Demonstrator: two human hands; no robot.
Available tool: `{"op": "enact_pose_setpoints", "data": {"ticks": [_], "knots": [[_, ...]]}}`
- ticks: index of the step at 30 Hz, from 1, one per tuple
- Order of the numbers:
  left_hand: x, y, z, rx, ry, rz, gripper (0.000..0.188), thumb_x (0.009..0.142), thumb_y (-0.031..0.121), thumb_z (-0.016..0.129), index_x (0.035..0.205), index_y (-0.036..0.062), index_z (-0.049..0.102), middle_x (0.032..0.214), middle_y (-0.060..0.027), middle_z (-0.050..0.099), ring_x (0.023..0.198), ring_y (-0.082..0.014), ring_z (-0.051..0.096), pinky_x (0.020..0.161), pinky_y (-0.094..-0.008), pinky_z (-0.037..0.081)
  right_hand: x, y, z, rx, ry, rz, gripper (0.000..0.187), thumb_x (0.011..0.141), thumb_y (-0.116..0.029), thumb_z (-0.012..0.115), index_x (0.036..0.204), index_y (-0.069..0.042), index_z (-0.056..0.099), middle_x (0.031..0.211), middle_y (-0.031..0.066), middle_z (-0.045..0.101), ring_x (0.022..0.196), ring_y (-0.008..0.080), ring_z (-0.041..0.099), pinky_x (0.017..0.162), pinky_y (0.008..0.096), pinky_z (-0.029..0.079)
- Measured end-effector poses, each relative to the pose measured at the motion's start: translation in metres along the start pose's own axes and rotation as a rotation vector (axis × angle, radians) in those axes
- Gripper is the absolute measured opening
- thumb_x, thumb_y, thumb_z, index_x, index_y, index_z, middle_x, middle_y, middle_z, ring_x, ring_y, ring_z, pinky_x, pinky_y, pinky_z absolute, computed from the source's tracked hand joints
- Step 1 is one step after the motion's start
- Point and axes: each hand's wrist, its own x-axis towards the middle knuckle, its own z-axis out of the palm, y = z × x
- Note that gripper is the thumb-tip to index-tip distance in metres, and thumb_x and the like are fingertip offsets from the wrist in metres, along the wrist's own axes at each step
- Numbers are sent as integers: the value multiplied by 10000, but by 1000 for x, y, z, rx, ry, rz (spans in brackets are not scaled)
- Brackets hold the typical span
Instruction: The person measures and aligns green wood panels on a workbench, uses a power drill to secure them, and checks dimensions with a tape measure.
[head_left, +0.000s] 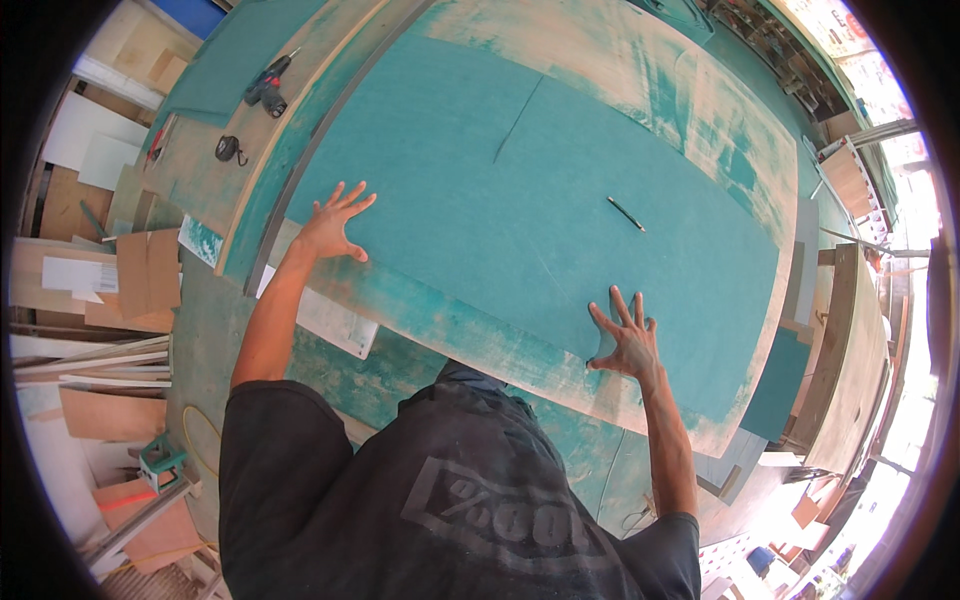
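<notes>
Steadying the green sheet (pixel 450 170) prob needs even pressure, my L hand (pixel 330 228) & R hand (pixel 630 347) fingers splayed wide, gripping nothing.

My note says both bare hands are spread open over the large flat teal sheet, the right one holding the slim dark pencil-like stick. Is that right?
Not quite: the slim dark pencil-like stick is not held. The head view shows it lying on the large flat teal sheet, beyond the right hand. The rest stands.
</notes>
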Motion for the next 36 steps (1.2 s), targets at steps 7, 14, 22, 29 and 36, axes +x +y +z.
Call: {"op": "enact_pose_setpoints", "data": {"ticks": [7, 14, 22, 29, 36], "knots": [[31, 3, -12, 55, -5, 3, 1282, 430, 432, 953, 1542, 346, 321, 1662, 50, 127, 1529, -339, 47, 1129, -758, 167, 23, 16, -19, -10, 29, -13, 1263, 376, -413, 960, 1497, -456, 380, 1671, -25, 120, 1507, 433, 107, 1001, 662, 368], [79, 10, -31, 134, 8, 8, 1315, 419, 539, 930, 1549, 374, 279, 1660, 53, 124, 1527, -339, 62, 1133, -757, 178, 60, 42, -42, -4, 29, 16, 1257, 386, -389, 955, 1497, -468, 372, 1670, -39, 121, 1503, 432, 133, 989, 662, 381], [151, 23, -61, 121, 8, 14, 1307, 425, 544, 925, 1549, 375, 280, 1661, 56, 124, 1526, -340, 70, 1132, -747, 202, 113, 77, -87, 50, -5, 54, 1252, 396, -339, 951, 1491, -476, 360, 1664, -50, 111, 1503, 427, 113, 1069, 735, 342], [221, 38, -95, 148, 4, 21, 1283, 452, 552, 916, 1550, 374, 277, 1662, 59, 119, 1525, -342, 76, 1130, -743, 213, 170, 112, -125, 102, -10, 80, 1266, 382, -317, 963, 1489, -464, 366, 1661, -47, 112, 1509, 412, 88, 1101, 761, 289], [291, 41, -118, 146, 49, 63, 1279, 461, 567, 905, 1554, 371, 270, 1660, 54, 131, 1520, -350, 105, 1132, -710, 251, 201, 161, -156, 164, -17, 186, 1299, 375, -314, 968, 1507, -441, 344, 1662, -27, 114, 1513, 394, 89, 1105, 743, 300]]}}
